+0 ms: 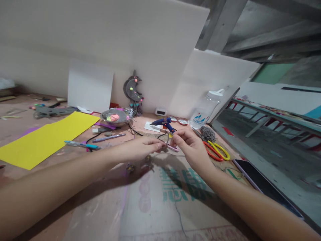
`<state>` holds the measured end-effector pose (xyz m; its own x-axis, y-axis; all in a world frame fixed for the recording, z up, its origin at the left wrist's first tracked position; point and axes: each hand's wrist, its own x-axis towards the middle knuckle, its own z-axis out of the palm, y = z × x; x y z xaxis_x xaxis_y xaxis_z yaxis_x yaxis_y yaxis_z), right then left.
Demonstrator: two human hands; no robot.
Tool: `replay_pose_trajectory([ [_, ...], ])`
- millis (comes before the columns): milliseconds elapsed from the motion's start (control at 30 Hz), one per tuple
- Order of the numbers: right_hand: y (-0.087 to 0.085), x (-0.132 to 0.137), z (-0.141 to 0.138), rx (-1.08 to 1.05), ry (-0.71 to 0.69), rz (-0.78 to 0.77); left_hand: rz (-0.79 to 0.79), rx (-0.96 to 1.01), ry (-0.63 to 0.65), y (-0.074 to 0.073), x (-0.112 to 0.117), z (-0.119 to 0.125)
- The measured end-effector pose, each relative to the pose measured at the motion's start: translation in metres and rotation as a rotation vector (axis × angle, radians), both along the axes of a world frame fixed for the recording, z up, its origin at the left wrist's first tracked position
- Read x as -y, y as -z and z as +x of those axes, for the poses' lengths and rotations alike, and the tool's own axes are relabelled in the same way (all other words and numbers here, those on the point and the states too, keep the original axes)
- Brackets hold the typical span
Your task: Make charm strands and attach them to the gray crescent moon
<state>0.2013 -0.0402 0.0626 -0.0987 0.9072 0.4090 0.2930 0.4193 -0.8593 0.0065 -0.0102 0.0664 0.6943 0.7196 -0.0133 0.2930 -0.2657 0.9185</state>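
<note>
Scuffed brown surface (pixel 155 207) fills my view. Above its middle my right hand (pixel 190 144) pinches a small yellow piece (pixel 170 135), and my left hand (pixel 140 147) closes narrowly on a thin pink stick (pixel 173 148). A blue plastic glue gun (pixel 163 123) lies just behind. Orange and yellow scissors (pixel 217 151) are beside my right hand, and a smooth yellow paper sheet (pixel 47 137) is well to the left.

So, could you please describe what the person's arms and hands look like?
The left hand and right hand are bare: no gloves, rings, watch or bracelet that I can see, and no sleeves reach into view.
</note>
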Motion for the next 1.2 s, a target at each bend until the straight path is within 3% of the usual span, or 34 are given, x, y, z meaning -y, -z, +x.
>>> replay_pose_trajectory([
  [67,0.001,-0.001,0.000,0.009,-0.006,0.001,0.177,0.037,-0.063,-0.001,0.000,0.000],
  [133,0.002,-0.001,0.001,0.033,-0.013,-0.010,0.242,0.120,-0.083,-0.003,0.000,-0.001],
  [233,0.006,-0.002,0.002,0.069,-0.009,-0.047,0.229,0.169,-0.102,-0.006,-0.003,-0.003],
  [533,0.003,0.004,-0.008,0.148,-0.014,-0.075,0.275,0.063,-0.116,-0.004,-0.005,-0.004],
  [800,0.005,0.006,-0.008,0.143,-0.077,-0.076,0.144,0.069,-0.049,0.007,-0.010,-0.002],
  [967,0.007,0.007,-0.010,0.108,-0.084,-0.106,0.070,0.114,-0.071,0.011,-0.009,0.002],
  [1200,0.008,0.008,-0.011,0.063,-0.102,-0.140,0.061,0.125,-0.065,0.014,-0.010,0.003],
])
